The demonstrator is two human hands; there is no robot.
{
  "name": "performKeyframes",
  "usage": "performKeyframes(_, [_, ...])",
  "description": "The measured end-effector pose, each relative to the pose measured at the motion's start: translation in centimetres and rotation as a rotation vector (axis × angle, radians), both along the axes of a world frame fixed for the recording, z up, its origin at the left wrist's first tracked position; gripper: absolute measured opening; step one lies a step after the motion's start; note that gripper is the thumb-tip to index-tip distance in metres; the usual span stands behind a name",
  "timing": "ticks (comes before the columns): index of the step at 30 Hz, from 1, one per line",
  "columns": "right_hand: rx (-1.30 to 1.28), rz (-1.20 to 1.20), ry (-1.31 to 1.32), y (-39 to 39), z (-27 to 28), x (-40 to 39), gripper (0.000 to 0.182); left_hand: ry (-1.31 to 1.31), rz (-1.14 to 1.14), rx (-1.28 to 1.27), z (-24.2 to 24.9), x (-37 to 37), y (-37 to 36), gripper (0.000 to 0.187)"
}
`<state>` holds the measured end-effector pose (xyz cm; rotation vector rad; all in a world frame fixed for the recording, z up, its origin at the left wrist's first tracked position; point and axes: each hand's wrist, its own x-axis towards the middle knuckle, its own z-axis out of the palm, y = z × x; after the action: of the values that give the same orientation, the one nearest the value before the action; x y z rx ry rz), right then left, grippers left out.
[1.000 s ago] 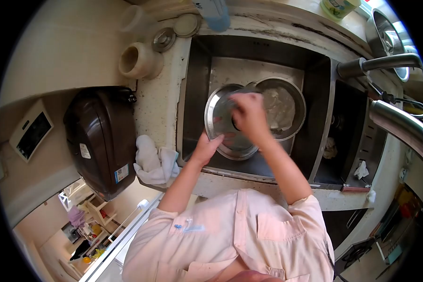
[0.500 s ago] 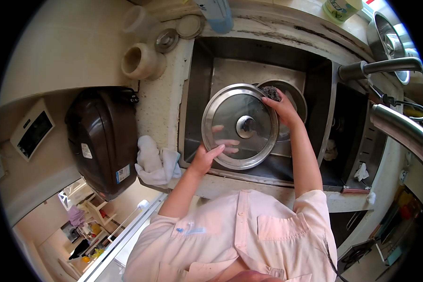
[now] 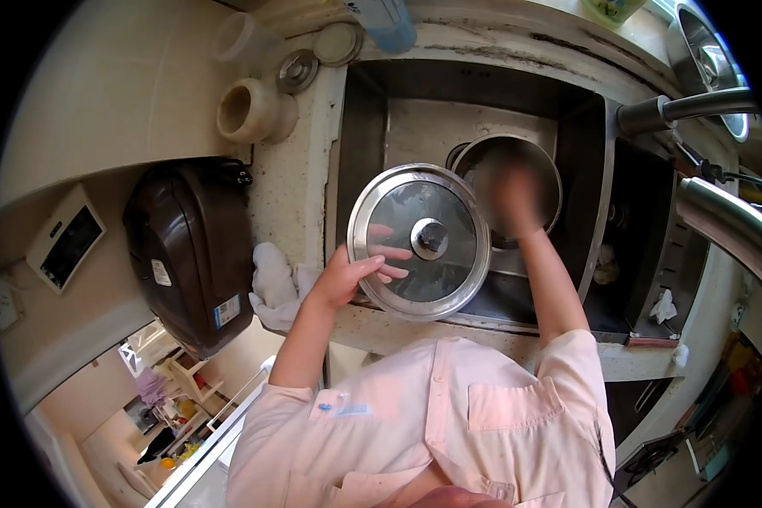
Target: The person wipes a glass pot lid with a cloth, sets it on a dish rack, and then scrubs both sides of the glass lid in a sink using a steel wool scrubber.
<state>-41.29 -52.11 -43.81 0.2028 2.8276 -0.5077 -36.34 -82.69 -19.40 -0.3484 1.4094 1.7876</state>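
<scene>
The round glass lid with steel rim (image 3: 432,278), centre of the frame, has shifted down-left, its edge grasped by the left hand (image 3: 345,276), exposing more of the round steel pot (image 3: 508,138). There the right hand (image 3: 516,199) is blurred; its hold cannot be told. A grey steel sink (image 3: 423,127) and stained cream table (image 3: 292,182) surround them; a dark-brown appliance (image 3: 186,254) is at left

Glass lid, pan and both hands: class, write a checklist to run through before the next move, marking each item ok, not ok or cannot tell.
1. Left hand supports glass lid: ok, thumb on top, fingers underneath.
2. Knob faces up: ok.
3. Pan is in sink: ok.
4. Right hand is away from pan: not ok.
5. Right hand is empty: cannot tell, blurred.
6. Lid is clear of pan: cannot tell, edges overlap in view.
</scene>
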Motion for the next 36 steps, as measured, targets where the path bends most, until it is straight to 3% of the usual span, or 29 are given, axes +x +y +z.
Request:
performKeyframes(3, [0.319,0.417,0.249,0.1,-3.1,3.3,0.046,-0.015,0.096,-0.016,-1.0,1.1,-0.3,0.048])
performKeyframes(4, [0.06,0.26,0.057,1.0,-2.9,2.7,0.043,-0.021,0.115,-0.025,-1.2,1.5,-0.2,0.048])
performKeyframes(6, [-0.322,-0.086,0.066,2.0,-4.6,1.2,0.046,-0.005,0.106,-0.058,-1.6,1.7,0.1,0.046])
performKeyframes(8, [-0.523,-0.295,0.028,1.4,0.3,-0.2,0.052,0.01,0.107,-0.09,-1.9,1.9,0.6,0.046])
performKeyframes(11, [-0.372,-0.136,0.279,-0.4,9.9,1.1,0.052,0.029,0.1,-0.109,-2.0,2.1,1.7,0.046])
performKeyframes(15, [0.064,-0.292,0.179,1.9,9.2,1.5,0.047,0.068,0.108,-0.11,-1.7,2.5,2.7,0.046])
performKeyframes(16, [0.003,-0.35,0.146,2.2,9.5,1.8,0.041,0.087,0.108,-0.114,-1.5,2.3,2.9,0.046])
performKeyframes(19, [-0.596,-0.27,0.191,0.3,12.7,2.4,0.037,0.108,0.107,-0.126,-1.2,3.0,3.4,0.046])
performKeyframes(21, [-0.751,-0.119,0.301,-3.6,17.6,3.1,0.039,0.12,0.103,-0.118,-1.3,3.0,3.8,0.047])
performKeyframes(23, [-0.734,0.064,0.418,-7.2,22.0,4.0,0.041,0.162,0.128,-0.088,-1.8,3.5,4.4,0.049])
performKeyframes(26, [-0.829,0.353,0.452,-10.6,23.1,4.5,0.044,0.294,0.057,-0.152,-2.3,3.9,4.5,0.049])
performKeyframes(29, [-0.589,0.188,0.571,-9.0,20.9,2.2,0.05,0.222,0.046,-0.098,-0.2,3.9,4.8,0.045])
performKeyframes(33, [-0.497,-0.029,0.399,-10.3,21.7,2.7,0.041,0.349,0.023,-0.141,-1.1,4.1,4.9,0.046])
performKeyframes(36, [-0.692,0.149,0.439,-11.1,23.8,3.5,0.04,0.63,-0.006,-0.293,-1.5,4.1,5.1,0.049])
